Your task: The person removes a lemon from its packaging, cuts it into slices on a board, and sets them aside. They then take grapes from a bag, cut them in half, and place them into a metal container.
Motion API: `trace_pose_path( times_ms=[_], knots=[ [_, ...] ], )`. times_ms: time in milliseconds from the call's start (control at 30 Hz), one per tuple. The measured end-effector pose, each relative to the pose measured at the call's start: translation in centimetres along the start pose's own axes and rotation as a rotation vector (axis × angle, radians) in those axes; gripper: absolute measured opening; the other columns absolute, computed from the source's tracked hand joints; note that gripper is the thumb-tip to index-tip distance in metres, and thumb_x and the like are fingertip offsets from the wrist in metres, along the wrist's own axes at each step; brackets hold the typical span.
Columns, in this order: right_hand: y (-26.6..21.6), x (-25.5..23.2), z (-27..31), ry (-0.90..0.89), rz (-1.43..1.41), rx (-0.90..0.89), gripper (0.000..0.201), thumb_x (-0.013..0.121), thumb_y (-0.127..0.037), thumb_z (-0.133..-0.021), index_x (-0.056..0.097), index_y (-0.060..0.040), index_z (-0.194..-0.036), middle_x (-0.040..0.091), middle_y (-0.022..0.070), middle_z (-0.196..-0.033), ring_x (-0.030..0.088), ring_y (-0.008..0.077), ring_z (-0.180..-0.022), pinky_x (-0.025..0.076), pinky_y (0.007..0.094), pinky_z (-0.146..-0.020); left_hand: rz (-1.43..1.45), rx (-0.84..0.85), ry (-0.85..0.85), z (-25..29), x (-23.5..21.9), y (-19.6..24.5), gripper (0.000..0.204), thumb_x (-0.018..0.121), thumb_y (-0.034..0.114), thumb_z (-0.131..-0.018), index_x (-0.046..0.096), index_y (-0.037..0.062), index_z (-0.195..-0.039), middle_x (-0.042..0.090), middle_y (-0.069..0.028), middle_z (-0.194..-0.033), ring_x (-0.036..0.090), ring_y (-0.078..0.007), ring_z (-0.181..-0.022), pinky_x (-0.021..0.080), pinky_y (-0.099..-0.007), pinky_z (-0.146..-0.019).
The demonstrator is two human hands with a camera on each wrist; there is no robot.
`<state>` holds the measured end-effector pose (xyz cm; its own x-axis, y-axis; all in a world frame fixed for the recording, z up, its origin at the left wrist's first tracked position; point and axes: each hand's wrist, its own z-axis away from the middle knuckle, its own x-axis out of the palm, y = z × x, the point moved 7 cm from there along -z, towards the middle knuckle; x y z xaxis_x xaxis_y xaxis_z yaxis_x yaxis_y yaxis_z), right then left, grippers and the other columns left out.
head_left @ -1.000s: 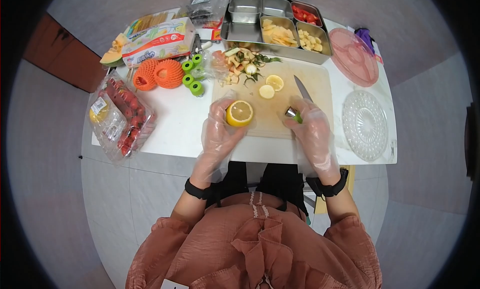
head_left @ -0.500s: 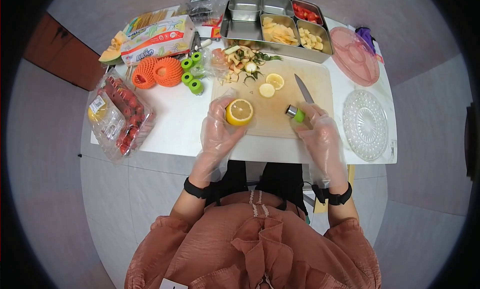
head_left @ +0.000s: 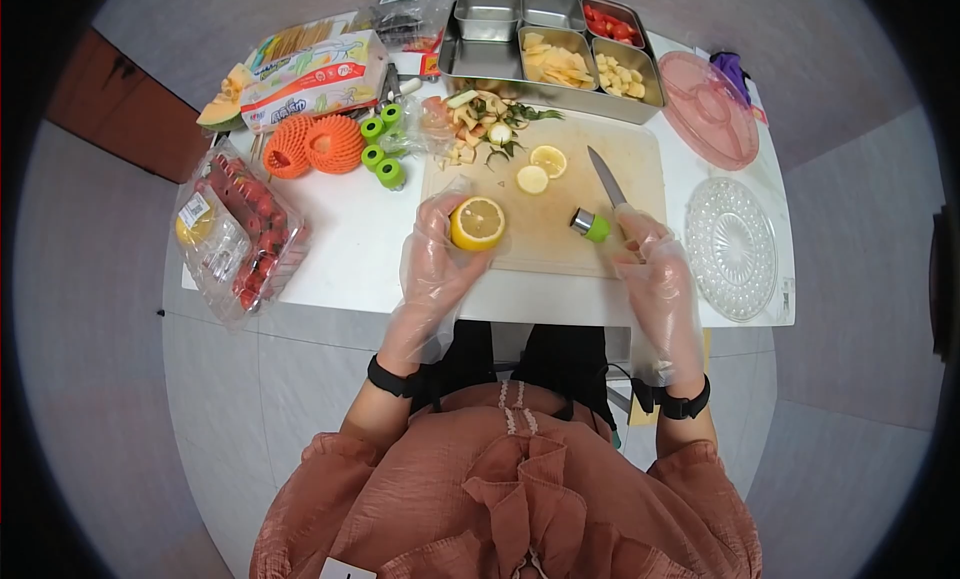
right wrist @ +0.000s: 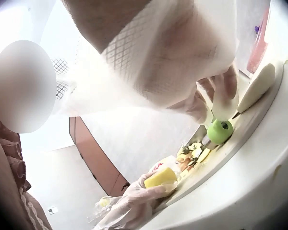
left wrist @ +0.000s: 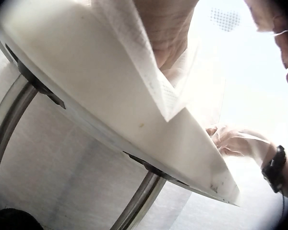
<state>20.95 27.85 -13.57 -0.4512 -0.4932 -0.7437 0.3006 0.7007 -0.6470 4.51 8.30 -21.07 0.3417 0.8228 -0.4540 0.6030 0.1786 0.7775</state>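
Note:
My gloved left hand (head_left: 435, 254) grips a cut lemon (head_left: 478, 224) at the cutting board's near left, its cut face up. The same lemon (right wrist: 161, 178) shows side-on in the right wrist view. A small green tool with a metal tube end (head_left: 590, 225) lies on the board, left of my gloved right hand (head_left: 658, 269). The fingers of that hand are loosely bent over the handle end of a knife (head_left: 606, 177), whose blade points away. In the right wrist view the pale knife handle (right wrist: 257, 88) lies beside the fingertips. Two lemon slices (head_left: 540, 169) lie mid-board.
Peelings (head_left: 490, 124) are heaped at the back of the cutting board (head_left: 640, 159). Behind stands a steel tray (head_left: 480, 64) with cut fruit. A glass plate (head_left: 730, 249) and a pink divided dish (head_left: 708, 109) are right; boxed red fruit (head_left: 262, 244) and several green tools (head_left: 388, 144) are left.
My right hand has let go of the green tool, which stays on the board, and has moved right to the knife's handle end. The left hand keeps the lemon nearly in place.

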Motion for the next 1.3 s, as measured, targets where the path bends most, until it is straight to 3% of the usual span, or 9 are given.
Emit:
trace_pose_path(
  times_ms=[200, 267, 367, 433, 633, 700, 1100, 1167, 1300],
  knots=[
    [1.7, -1.4, 0.8, 0.168, -0.086, -0.042, 0.035, 0.055, 0.003, -0.091, 0.063, -0.0007, -0.125, 0.065, 0.0199, -0.121, 0.062, 0.0379, -0.112, 0.049, 0.0390, -0.095, 0.005, -0.006, 0.000, 0.0, -0.1, 0.1, 0.062, 0.083, 0.009, -0.071, 0.053, 0.0038, -0.125, 0.058, -0.0180, -0.121, 0.060, -0.0380, -0.110, 0.050, -0.0422, -0.093],
    [1.8, -1.5, 0.8, 0.187, -0.109, -0.019, 0.035, 0.054, 0.003, -0.091, 0.063, -0.0005, -0.125, 0.065, 0.0203, -0.121, 0.062, 0.0380, -0.112, 0.049, 0.0387, -0.096, 0.006, -0.031, -0.017, 0.0, 0.0, 0.2, 0.060, 0.084, 0.006, -0.072, 0.054, 0.0032, -0.125, 0.056, -0.0130, -0.118, 0.057, -0.0281, -0.111, 0.047, -0.0360, -0.098],
    [0.7, -0.2, 0.4, 0.088, -0.061, -0.060, 0.034, 0.057, 0.001, -0.092, 0.063, -0.0008, -0.125, 0.064, 0.0209, -0.122, 0.062, 0.0381, -0.112, 0.049, 0.0385, -0.095, -0.012, -0.017, -0.020, 0.0, 0.0, 0.1, 0.060, 0.084, 0.006, -0.072, 0.054, 0.0031, -0.125, 0.056, -0.0130, -0.118, 0.058, -0.0281, -0.111, 0.047, -0.0360, -0.098],
    [0.6, 1.4, 0.2, -0.024, -0.128, 0.050, 0.036, 0.062, -0.002, -0.091, 0.063, -0.0015, -0.126, 0.064, 0.0207, -0.123, 0.062, 0.0380, -0.109, 0.050, 0.0383, -0.093, 0.003, -0.034, -0.023, 0.0, 0.0, 0.0, 0.060, 0.084, 0.006, -0.072, 0.054, 0.0032, -0.125, 0.055, -0.0130, -0.119, 0.058, -0.0280, -0.111, 0.047, -0.0359, -0.098],
    [-0.2, 2.9, -0.1, -0.044, 0.108, -0.117, 0.036, 0.068, -0.008, -0.089, 0.063, -0.0025, -0.124, 0.064, 0.0217, -0.124, 0.063, 0.0398, -0.108, 0.052, 0.0424, -0.088, 0.023, -0.043, -0.021, 0.1, 0.1, -0.2, 0.060, 0.084, 0.006, -0.072, 0.054, 0.0031, -0.125, 0.055, -0.0127, -0.119, 0.057, -0.0275, -0.111, 0.046, -0.0357, -0.098],
    [0.3, 3.4, -0.2, -0.045, 0.100, -0.094, 0.036, 0.068, -0.009, -0.089, 0.063, -0.0030, -0.124, 0.065, 0.0216, -0.121, 0.063, 0.0399, -0.108, 0.052, 0.0434, -0.088, 0.021, -0.050, -0.021, 0.1, 0.1, -0.2, 0.060, 0.084, 0.006, -0.072, 0.054, 0.0031, -0.125, 0.055, -0.0126, -0.119, 0.057, -0.0273, -0.111, 0.046, -0.0358, -0.098],
    [0.1, 3.3, -0.9, -0.014, 0.117, -0.065, 0.030, 0.068, -0.012, -0.089, 0.066, -0.0041, -0.119, 0.067, 0.0218, -0.108, 0.064, 0.0403, -0.100, 0.052, 0.0441, -0.084, -0.003, -0.052, -0.034, 0.0, 0.0, 0.0, 0.061, 0.083, 0.006, -0.072, 0.054, 0.0032, -0.125, 0.055, -0.0130, -0.119, 0.057, -0.0288, -0.112, 0.046, -0.0368, -0.099],
    [-0.1, 3.1, -1.2, -0.025, 0.085, -0.045, 0.029, 0.068, -0.012, -0.089, 0.067, -0.0039, -0.117, 0.067, 0.0222, -0.107, 0.064, 0.0405, -0.100, 0.052, 0.0439, -0.084, -0.012, -0.020, -0.007, 0.0, -0.1, 0.0, 0.061, 0.081, 0.009, -0.071, 0.053, 0.0045, -0.126, 0.058, -0.0182, -0.122, 0.060, -0.0385, -0.112, 0.050, -0.0428, -0.093],
    [0.0, 2.6, -1.7, 0.001, 0.025, -0.020, 0.029, 0.069, -0.012, -0.088, 0.068, -0.0037, -0.116, 0.066, 0.0230, -0.106, 0.063, 0.0412, -0.099, 0.052, 0.0436, -0.084, -0.005, -0.041, -0.007, 0.1, -0.2, -0.2, 0.062, 0.081, 0.009, -0.071, 0.053, 0.0043, -0.126, 0.058, -0.0183, -0.121, 0.061, -0.0385, -0.110, 0.050, -0.0424, -0.093]
  ],
)
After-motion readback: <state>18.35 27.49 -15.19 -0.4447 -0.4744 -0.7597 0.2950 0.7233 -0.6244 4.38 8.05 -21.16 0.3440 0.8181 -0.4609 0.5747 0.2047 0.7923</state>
